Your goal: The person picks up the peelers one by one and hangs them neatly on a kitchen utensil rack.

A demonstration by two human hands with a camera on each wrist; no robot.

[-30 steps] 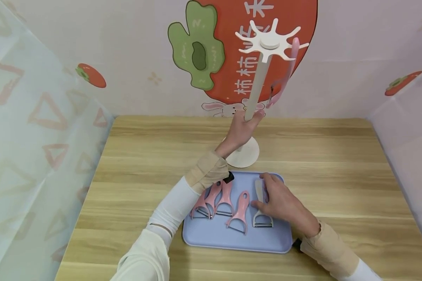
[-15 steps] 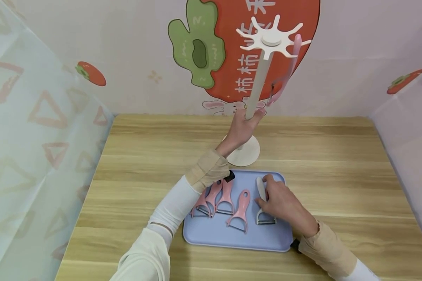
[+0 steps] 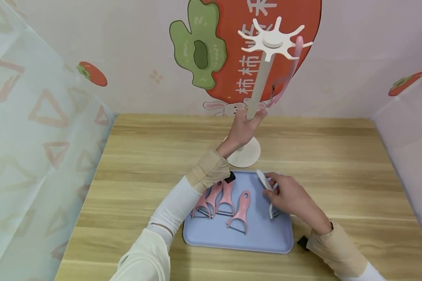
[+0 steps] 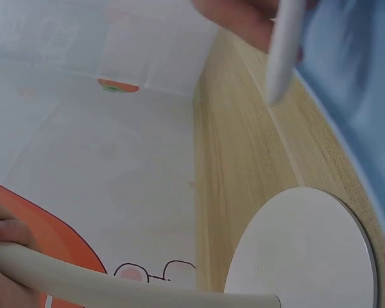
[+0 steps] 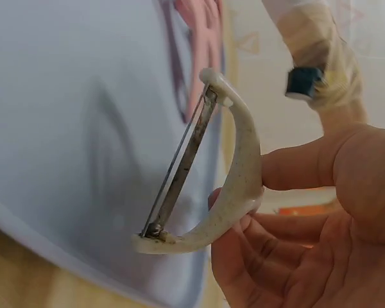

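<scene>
My left hand (image 3: 242, 130) grips the pole of a white stand (image 3: 261, 82), whose top spreads into several curved arms. A pink peeler (image 3: 289, 80) hangs from one arm on the right. Over the right side of a blue tray (image 3: 232, 241), my right hand (image 3: 292, 197) pinches a white peeler (image 3: 263, 180) between thumb and fingers. In the right wrist view the white peeler's Y-shaped head (image 5: 244, 154) shows a metal blade facing the tray. Several pink peelers lie on the tray; one pink peeler (image 3: 242, 207) sits apart, the others partly under my left wrist.
The stand's round white base (image 3: 246, 154) rests on the wooden table (image 3: 144, 156) just behind the tray. Printed walls (image 3: 133, 78) close off the back and both sides. My left forearm (image 3: 176, 203) crosses the tray's left edge.
My right hand has lifted the white peeler from the tray and tilted it, moving slightly right. My left hand keeps its grip on the stand, and the pink peelers stay put.
</scene>
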